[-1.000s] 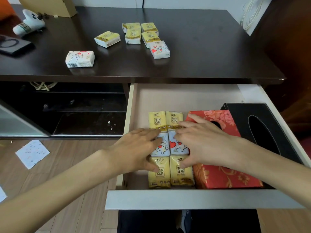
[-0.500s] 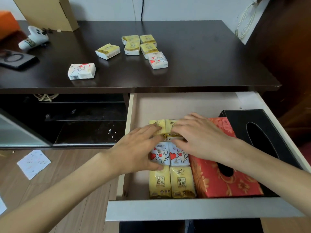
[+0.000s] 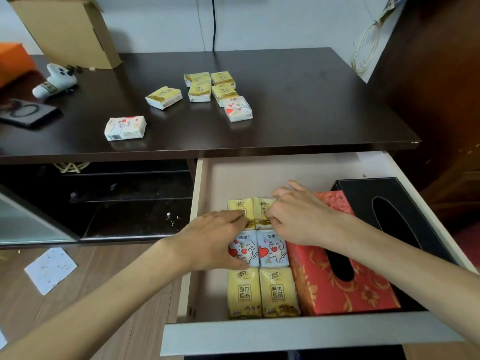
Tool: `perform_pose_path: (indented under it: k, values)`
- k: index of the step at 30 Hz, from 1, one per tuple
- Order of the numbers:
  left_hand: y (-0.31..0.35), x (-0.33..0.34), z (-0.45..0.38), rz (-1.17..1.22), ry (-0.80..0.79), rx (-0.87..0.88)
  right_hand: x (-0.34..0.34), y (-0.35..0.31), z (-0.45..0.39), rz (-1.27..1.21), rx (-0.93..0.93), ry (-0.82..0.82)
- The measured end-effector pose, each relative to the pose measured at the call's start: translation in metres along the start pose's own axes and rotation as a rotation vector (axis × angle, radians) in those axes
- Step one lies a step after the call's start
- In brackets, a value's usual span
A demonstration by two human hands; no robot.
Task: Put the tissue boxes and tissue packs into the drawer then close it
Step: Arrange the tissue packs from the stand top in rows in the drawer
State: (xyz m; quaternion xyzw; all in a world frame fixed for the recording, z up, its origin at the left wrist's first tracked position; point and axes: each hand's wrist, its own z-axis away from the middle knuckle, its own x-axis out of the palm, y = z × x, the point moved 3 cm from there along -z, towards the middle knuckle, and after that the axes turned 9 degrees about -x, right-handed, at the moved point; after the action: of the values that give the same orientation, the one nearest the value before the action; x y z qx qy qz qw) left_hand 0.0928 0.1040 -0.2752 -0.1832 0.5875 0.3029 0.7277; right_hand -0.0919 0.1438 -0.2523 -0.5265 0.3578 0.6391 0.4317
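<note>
The drawer [image 3: 285,333] stands pulled out below the dark desk [image 3: 298,100]. Inside it lie a black tissue box [image 3: 389,203], a red floral tissue box [image 3: 345,289] and several tissue packs in two columns: yellow packs in front [image 3: 262,292], white heart-print packs [image 3: 271,249] in the middle, yellow packs at the back [image 3: 249,206]. My left hand [image 3: 207,240] and my right hand [image 3: 298,216] rest on the back yellow packs, fingertips pressing them. On the desk lie several yellow packs [image 3: 207,87] and two white heart packs [image 3: 125,127] [image 3: 239,108].
A cardboard box [image 3: 67,29], a white plush toy [image 3: 54,80], a dark pad [image 3: 26,113] and an orange object [image 3: 13,61] sit at the desk's left. A paper sheet [image 3: 50,268] lies on the wooden floor. A dark wooden cabinet [image 3: 441,100] stands to the right.
Both hands have slid from the white heart packs back to the rear yellow packs. The view has tilted up, showing more of the desk and wall.
</note>
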Motion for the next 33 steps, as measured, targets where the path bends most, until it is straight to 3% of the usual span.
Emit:
perform_pose_path:
  k: [6,13,17,26,33]
  values:
    - [0.0,-0.003,0.002,0.033,0.041,-0.007,-0.006,0.001,-0.001,-0.03,-0.042,0.076]
    - [-0.042,-0.08,-0.003,0.225,0.358,-0.087,-0.07,0.029,-0.031,-0.328,0.026,0.47]
    - [-0.083,-0.127,-0.017,0.348,0.492,-0.18,-0.107,0.055,-0.071,-0.451,0.062,0.585]
    - [-0.194,-0.184,-0.094,0.429,0.571,-0.493,-0.147,0.106,-0.193,-0.548,0.193,0.501]
    - [-0.209,-0.185,-0.161,0.279,0.368,-0.433,-0.141,0.115,-0.238,-0.33,0.347,0.417]
